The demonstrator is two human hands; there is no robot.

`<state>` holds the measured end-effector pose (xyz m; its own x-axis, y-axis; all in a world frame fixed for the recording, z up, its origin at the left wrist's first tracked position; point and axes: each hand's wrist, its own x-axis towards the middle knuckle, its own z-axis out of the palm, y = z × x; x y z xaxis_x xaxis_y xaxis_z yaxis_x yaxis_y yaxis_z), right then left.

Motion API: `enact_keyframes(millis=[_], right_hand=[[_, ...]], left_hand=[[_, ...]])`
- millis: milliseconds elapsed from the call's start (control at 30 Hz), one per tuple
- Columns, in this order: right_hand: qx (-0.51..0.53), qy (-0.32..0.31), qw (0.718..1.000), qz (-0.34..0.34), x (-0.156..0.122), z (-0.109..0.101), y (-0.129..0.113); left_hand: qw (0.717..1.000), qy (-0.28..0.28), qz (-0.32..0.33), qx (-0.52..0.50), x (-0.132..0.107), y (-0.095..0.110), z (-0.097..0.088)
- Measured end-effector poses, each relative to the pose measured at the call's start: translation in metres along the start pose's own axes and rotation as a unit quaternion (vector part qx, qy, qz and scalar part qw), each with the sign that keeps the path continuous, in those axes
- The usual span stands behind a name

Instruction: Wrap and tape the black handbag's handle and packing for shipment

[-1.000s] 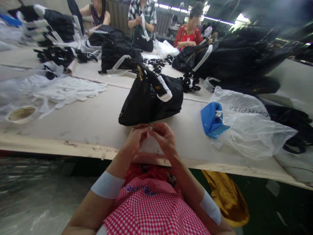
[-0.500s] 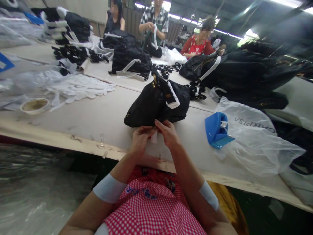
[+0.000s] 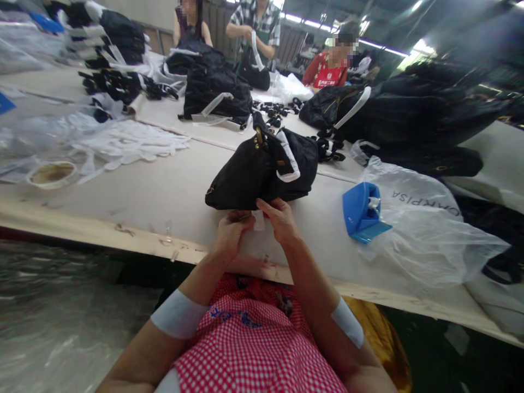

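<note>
A black handbag (image 3: 235, 177) with brass-coloured fittings lies on the table in front of me. Its strap (image 3: 289, 158) is partly wrapped in white. My right hand (image 3: 282, 219) is closed on the bag's near lower edge, thumb and fingers pinched together. Just to its left, my left hand (image 3: 231, 230) is pinched shut below the same edge. Something thin shows at its fingertips, too small to make out. A small whitish tag (image 3: 258, 221) hangs between the two hands, under the bag.
To the right are a blue tape dispenser (image 3: 362, 210) and a clear plastic bag (image 3: 429, 229). A tape roll (image 3: 52, 174) and white strips (image 3: 135, 142) lie left. More black bags (image 3: 216, 90) stand behind, with several people across the table.
My left hand has drawn slightly left, away from my right fingers, and more of the tag shows between them. The handbag stays in place; the view has shifted a little.
</note>
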<state>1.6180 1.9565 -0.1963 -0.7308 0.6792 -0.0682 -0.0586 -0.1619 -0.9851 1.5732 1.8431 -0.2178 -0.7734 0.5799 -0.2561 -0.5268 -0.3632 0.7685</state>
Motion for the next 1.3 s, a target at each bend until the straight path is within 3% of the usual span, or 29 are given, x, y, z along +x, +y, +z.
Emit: enact_keyframes(millis=[133, 400, 567, 700, 800, 967, 1067, 1300], right_hand=[[-0.002, 0.004, 1.0, 0.011, -0.001, 0.0, -0.001], [-0.016, -0.013, 1.0, 0.011, 0.0, -0.005, 0.0], [0.012, -0.037, 0.999, 0.017, 0.001, -0.008, 0.0], [0.007, -0.021, 0.999, 0.029, 0.0, -0.008, 0.0], [-0.019, -0.018, 0.999, 0.042, -0.006, -0.011, -0.002], [-0.096, -0.07, 0.993, 0.024, -0.021, -0.023, -0.002], [-0.063, -0.071, 0.995, -0.008, -0.026, -0.022, 0.007], [0.047, -0.03, 0.998, -0.023, -0.03, -0.01, 0.025]], left_hand=[[0.998, 0.003, -0.047, -0.033, 0.003, -0.003, 0.004], [0.997, -0.003, -0.072, -0.026, 0.005, -0.005, 0.003], [0.999, 0.001, -0.046, 0.004, 0.004, -0.003, 0.003], [0.999, -0.008, -0.039, 0.014, 0.005, -0.004, 0.003], [0.999, -0.011, -0.018, 0.035, 0.008, -0.005, 0.002], [0.996, -0.019, 0.026, 0.078, 0.017, -0.003, 0.002], [0.995, 0.003, 0.043, 0.089, 0.02, -0.002, 0.003], [0.998, -0.004, 0.005, 0.068, 0.016, -0.002, 0.004]])
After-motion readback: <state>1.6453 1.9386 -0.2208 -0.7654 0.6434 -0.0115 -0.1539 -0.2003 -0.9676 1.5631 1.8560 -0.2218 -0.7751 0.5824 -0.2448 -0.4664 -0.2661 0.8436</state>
